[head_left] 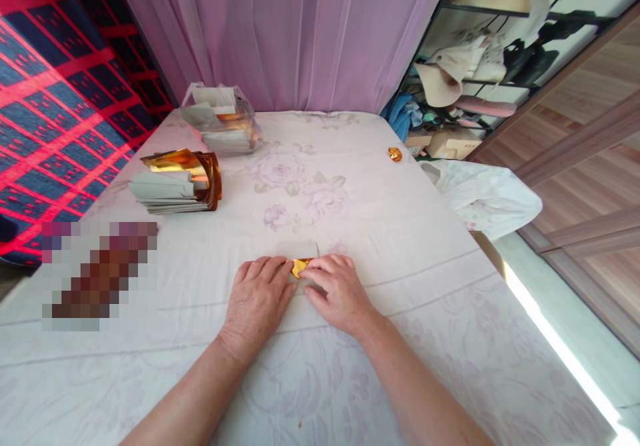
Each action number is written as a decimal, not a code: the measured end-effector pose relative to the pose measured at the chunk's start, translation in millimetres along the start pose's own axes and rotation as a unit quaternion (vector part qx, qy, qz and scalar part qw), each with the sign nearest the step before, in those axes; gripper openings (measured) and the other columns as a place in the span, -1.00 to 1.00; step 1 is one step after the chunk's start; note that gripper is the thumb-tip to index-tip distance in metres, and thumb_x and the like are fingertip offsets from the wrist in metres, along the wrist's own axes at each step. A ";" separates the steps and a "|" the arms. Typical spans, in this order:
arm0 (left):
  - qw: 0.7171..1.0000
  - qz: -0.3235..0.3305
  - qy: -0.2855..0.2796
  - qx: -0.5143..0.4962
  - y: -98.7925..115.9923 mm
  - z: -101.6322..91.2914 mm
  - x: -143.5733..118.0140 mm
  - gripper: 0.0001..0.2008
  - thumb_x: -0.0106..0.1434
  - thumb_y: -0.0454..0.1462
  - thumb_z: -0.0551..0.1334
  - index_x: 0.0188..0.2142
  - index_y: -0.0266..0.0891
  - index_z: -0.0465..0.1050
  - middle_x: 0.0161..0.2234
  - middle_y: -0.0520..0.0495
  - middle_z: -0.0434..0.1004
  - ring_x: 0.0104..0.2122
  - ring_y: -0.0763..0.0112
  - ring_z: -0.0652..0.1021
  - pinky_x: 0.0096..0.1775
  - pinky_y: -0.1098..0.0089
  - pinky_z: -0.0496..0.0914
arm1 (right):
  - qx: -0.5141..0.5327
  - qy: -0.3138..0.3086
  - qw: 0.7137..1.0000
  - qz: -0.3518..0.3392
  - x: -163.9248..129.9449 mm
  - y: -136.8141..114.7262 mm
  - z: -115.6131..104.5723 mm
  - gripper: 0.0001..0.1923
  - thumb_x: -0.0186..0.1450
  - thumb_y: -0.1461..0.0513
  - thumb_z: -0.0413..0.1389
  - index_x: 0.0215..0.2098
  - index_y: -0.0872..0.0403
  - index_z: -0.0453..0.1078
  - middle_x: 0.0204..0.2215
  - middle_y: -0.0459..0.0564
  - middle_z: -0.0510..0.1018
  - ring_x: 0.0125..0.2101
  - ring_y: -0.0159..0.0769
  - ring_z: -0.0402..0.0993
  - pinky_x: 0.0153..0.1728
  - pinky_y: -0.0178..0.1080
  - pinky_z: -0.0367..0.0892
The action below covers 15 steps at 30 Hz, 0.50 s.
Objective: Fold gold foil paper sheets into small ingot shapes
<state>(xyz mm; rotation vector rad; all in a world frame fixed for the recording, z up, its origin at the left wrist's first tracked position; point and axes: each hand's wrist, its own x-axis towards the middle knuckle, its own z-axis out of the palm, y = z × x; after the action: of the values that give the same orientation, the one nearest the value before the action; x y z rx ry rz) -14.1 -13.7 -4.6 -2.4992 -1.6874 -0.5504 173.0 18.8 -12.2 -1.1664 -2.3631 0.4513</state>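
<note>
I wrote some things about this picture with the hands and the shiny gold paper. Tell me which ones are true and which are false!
1. Both hands press on a small gold paper. True: the left hand and right hand meet over the gold paper.
2. The stack of gold and grey sheets lies to the right of the hands. False: it lies to the far left.
3. A small folded gold piece sits alone near the far right edge of the sheet. True.
4. The curtain behind is green. False: it is pinkish purple.
5. The plastic bag is under the hands. False: it sits far back.
</note>
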 end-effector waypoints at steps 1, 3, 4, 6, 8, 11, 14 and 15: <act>1.000 -0.001 -0.002 -0.001 -0.2 -0.3 0.2 -0.70 0.33 -0.23 0.17 0.02 -0.26 0.46 -0.04 -0.19 0.55 -0.07 0.10 0.48 -0.08 0.10 0.33 | 0.001 0.006 1.000 0.006 -0.2 1.8 -0.8 -0.73 0.20 0.35 0.18 -0.14 -0.04 0.50 -0.15 -0.03 0.56 -0.12 -0.17 0.39 -0.07 -0.05 0.20; 1.000 -0.005 -0.005 -0.002 -0.9 -1.0 0.8 -0.70 0.34 -0.22 0.17 0.02 -0.24 0.47 -0.04 -0.18 0.55 -0.07 0.10 0.49 -0.07 0.09 0.32 | 0.000 0.023 1.000 0.018 -0.9 7.3 -3.0 -0.72 0.19 0.35 0.18 -0.14 -0.03 0.50 -0.13 -0.02 0.55 -0.10 -0.17 0.39 -0.06 -0.04 0.21; 1.000 -0.007 -0.005 -0.004 -1.4 -1.4 1.1 -0.71 0.34 -0.22 0.16 0.01 -0.23 0.48 -0.04 -0.18 0.56 -0.07 0.11 0.49 -0.07 0.09 0.32 | -0.002 0.030 0.999 0.022 -1.4 10.7 -4.2 -0.73 0.20 0.34 0.18 -0.14 -0.04 0.51 -0.12 -0.02 0.54 -0.09 -0.16 0.39 -0.06 -0.04 0.21; 1.000 -0.010 -0.004 -0.008 -2.8 -1.9 1.7 -0.72 0.35 -0.21 0.16 0.00 -0.20 0.49 -0.05 -0.16 0.57 -0.08 0.11 0.50 -0.07 0.09 0.32 | -0.008 0.034 0.999 0.022 -2.4 17.5 -6.1 -0.74 0.21 0.32 0.18 -0.14 -0.06 0.52 -0.10 -0.01 0.53 -0.08 -0.16 0.39 -0.07 -0.04 0.23; 1.000 -0.014 -0.004 -0.013 -4.6 -2.3 2.3 -0.73 0.35 -0.19 0.16 -0.02 -0.19 0.49 -0.05 -0.15 0.57 -0.08 0.12 0.51 -0.08 0.09 0.31 | -0.016 0.024 0.999 0.014 -3.3 22.5 -7.4 -0.73 0.23 0.31 0.18 -0.11 -0.08 0.52 -0.09 -0.01 0.52 -0.07 -0.16 0.38 -0.07 -0.05 0.25; 1.000 -0.020 -0.007 -0.019 -7.3 -2.3 3.1 -0.73 0.34 -0.15 0.19 -0.03 -0.19 0.48 -0.06 -0.12 0.58 -0.10 0.14 0.52 -0.09 0.10 0.30 | -0.035 0.008 0.999 -0.004 -3.6 25.0 -8.1 -0.72 0.26 0.29 0.17 -0.08 -0.10 0.51 -0.08 0.00 0.51 -0.07 -0.15 0.37 -0.07 -0.05 0.26; 0.999 -0.029 -0.010 -0.022 -8.6 -2.0 3.8 -0.72 0.32 -0.13 0.22 -0.05 -0.19 0.48 -0.07 -0.11 0.58 -0.11 0.15 0.52 -0.09 0.11 0.28 | -0.051 0.007 0.999 -0.017 -2.6 23.1 -8.1 -0.74 0.29 0.29 0.16 -0.08 -0.10 0.51 -0.08 0.00 0.51 -0.06 -0.15 0.36 -0.08 -0.04 0.26; 0.999 -0.031 -0.011 -0.023 -8.8 -1.9 4.1 -0.72 0.31 -0.13 0.23 -0.05 -0.19 0.48 -0.07 -0.10 0.59 -0.11 0.15 0.52 -0.10 0.11 0.28 | -0.054 0.009 0.998 -0.020 -2.0 22.2 -8.1 -0.75 0.30 0.29 0.15 -0.09 -0.09 0.52 -0.08 0.00 0.51 -0.06 -0.15 0.36 -0.08 -0.04 0.26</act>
<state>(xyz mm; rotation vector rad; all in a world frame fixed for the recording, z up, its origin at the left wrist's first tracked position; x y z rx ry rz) -21.2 -7.1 -2.7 -2.4996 -1.7867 -0.5757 192.9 30.9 -16.6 -1.1630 -2.4171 0.3028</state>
